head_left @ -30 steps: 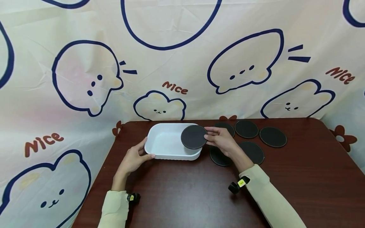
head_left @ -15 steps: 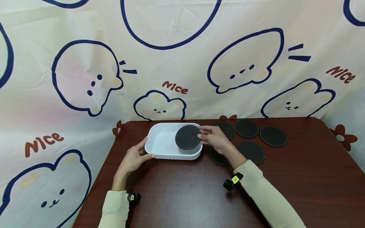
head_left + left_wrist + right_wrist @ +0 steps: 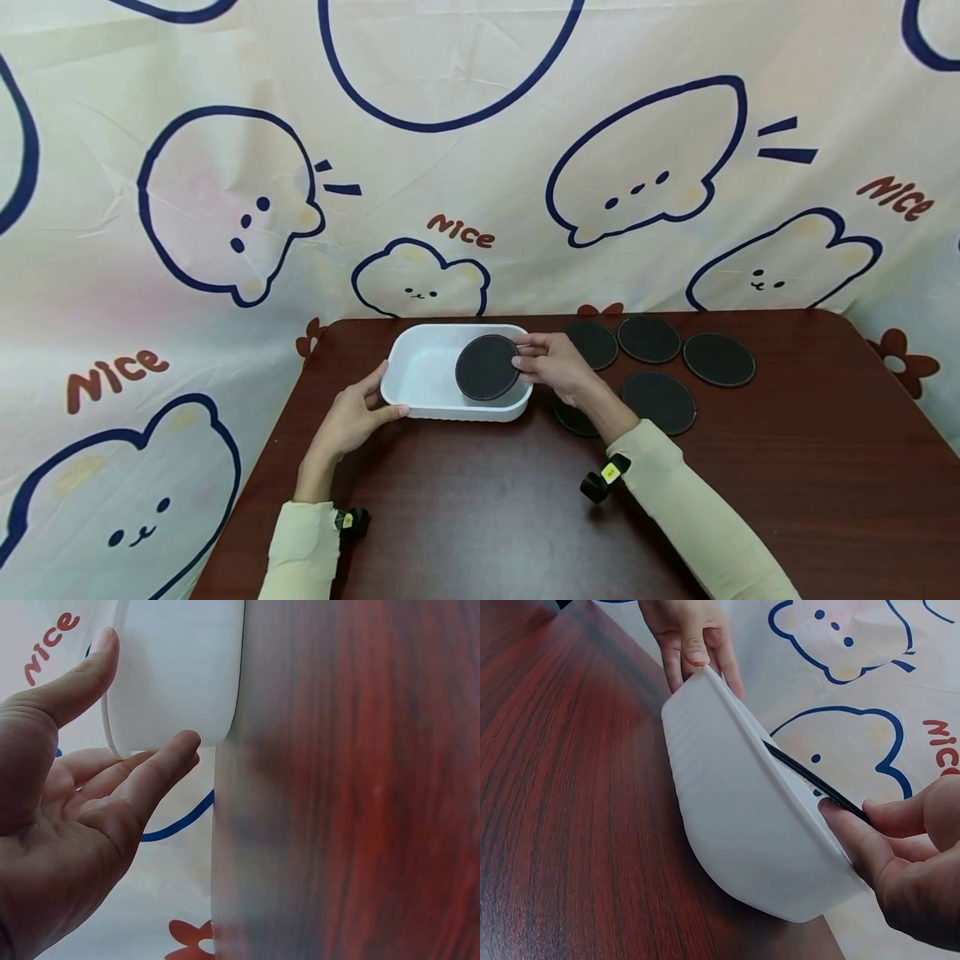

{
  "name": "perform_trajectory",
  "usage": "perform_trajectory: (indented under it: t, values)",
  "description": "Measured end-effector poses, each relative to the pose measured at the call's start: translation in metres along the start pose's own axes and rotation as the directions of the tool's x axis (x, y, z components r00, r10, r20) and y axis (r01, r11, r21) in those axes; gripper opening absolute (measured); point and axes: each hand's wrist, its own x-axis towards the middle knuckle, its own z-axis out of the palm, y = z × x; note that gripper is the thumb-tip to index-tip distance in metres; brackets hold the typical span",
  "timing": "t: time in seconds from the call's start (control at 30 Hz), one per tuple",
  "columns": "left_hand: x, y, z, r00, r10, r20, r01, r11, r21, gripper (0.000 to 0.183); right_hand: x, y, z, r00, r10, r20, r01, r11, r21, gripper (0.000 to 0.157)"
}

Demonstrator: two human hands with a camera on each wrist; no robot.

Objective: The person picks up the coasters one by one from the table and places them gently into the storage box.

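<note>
Behind a dark wooden table (image 3: 465,517) hangs a cartoon-printed cloth (image 3: 517,183). The left hand (image 3: 356,417) grips the left end of a white tray (image 3: 420,367); the right hand (image 3: 558,367), well apart, pinches a black disc (image 3: 486,368) slanted at the tray's right half, between both hands, beside five other discs (image 3: 649,340).

The white tray (image 3: 420,367) was seen as smooth, lightly glossy plastic, its near wall marked by faint ribs. The held black disc (image 3: 486,367) and the black discs (image 3: 648,340) at right were finished matt. The bench (image 3: 480,508) was surfaced in glossy, grained dark wood. Creased, printed cloth (image 3: 517,187) was hung far behind; matt cloth sleeves (image 3: 697,508) were worn.
</note>
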Motion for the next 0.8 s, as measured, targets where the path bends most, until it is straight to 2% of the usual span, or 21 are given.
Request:
perform_trajectory:
  t: [0.27,0.47,0.63,0.73,0.8]
  values:
    - [-0.002,0.002,-0.001,1.000,0.000,-0.004,0.000,1.000,-0.001,0.098,-0.001,-0.002,0.004,1.000,-0.017,0.005,0.017,0.999,-0.047,0.045]
    - [-0.003,0.003,0.000,1.000,-0.007,0.001,0.007,1.000,-0.018,0.098,-0.002,-0.002,0.007,1.000,-0.001,-0.003,0.000,0.997,-0.072,0.045]
    - [-0.003,0.003,-0.001,1.000,0.007,-0.001,-0.007,1.000,-0.009,0.097,-0.003,-0.007,0.005,0.998,0.022,0.050,-0.018,0.996,-0.082,0.048]
    - [-0.003,0.004,-0.001,1.000,0.013,0.001,-0.013,1.000,-0.010,0.097,-0.008,-0.014,0.000,0.996,0.036,0.086,-0.023,0.989,-0.146,0.048]
    - [-0.003,0.004,0.000,1.000,0.014,0.003,-0.014,1.000,-0.013,0.097,-0.012,-0.018,-0.003,0.995,0.032,0.092,-0.011,0.974,-0.227,0.048]
